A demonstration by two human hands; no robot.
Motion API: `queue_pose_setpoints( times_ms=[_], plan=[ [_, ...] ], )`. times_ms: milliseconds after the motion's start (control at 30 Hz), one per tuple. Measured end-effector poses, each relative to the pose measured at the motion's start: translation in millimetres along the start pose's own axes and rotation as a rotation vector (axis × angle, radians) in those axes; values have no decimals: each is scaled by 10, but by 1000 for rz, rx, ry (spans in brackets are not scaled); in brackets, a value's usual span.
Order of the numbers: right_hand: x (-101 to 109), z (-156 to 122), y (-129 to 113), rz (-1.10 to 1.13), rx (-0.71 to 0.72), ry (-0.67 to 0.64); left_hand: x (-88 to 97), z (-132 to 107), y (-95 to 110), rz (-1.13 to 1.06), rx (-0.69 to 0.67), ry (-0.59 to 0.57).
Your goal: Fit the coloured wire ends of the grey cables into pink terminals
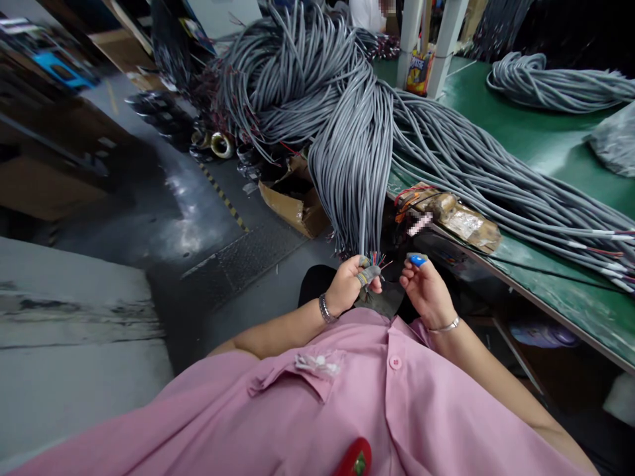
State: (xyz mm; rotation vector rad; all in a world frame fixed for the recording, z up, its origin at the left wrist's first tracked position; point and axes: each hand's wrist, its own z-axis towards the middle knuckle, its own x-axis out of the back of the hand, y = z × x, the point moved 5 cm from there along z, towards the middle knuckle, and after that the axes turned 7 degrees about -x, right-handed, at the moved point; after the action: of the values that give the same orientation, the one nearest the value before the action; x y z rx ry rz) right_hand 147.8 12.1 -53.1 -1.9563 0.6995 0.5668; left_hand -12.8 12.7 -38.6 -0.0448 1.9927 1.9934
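My left hand (347, 285), with grey finger covers on its fingertips, is closed around the end of a grey cable. Thin coloured wires (376, 258) fan out from that end, one of them sticking out to the right. The cable belongs to a thick hanging bundle of grey cables (354, 165) directly above the hand. A short way to the right, my right hand (427, 291) has its fingers curled, with a blue piece (417, 260) at the thumb tip. Whether anything lies between those fingers is hidden. The two hands are apart.
The green workbench (536, 264) runs along the right, carrying long grey cables (476, 158) and a tape-covered brown block (464, 225) at its edge. An open cardboard box (292, 201) stands on the floor under the bundle. Part of another person (367, 14) shows at the back.
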Motion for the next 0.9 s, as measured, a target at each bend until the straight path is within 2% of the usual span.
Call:
queue_pose_setpoints(
  times_ms=[133, 267, 567, 900],
  plan=[
    [-100, -85, 105, -252, -33, -123, 11, 3, -16, -20, -8, 9],
    [-223, -128, 148, -425, 42, -176, -3, -3, -41, -11, -11, -21],
    [-173, -77, 134, -412, 79, -94, 17, -21, -60, 18, -17, -54],
    [-177, -64, 165, -411, 82, -164, 22, -30, -104, 23, 55, -46]
  ],
)
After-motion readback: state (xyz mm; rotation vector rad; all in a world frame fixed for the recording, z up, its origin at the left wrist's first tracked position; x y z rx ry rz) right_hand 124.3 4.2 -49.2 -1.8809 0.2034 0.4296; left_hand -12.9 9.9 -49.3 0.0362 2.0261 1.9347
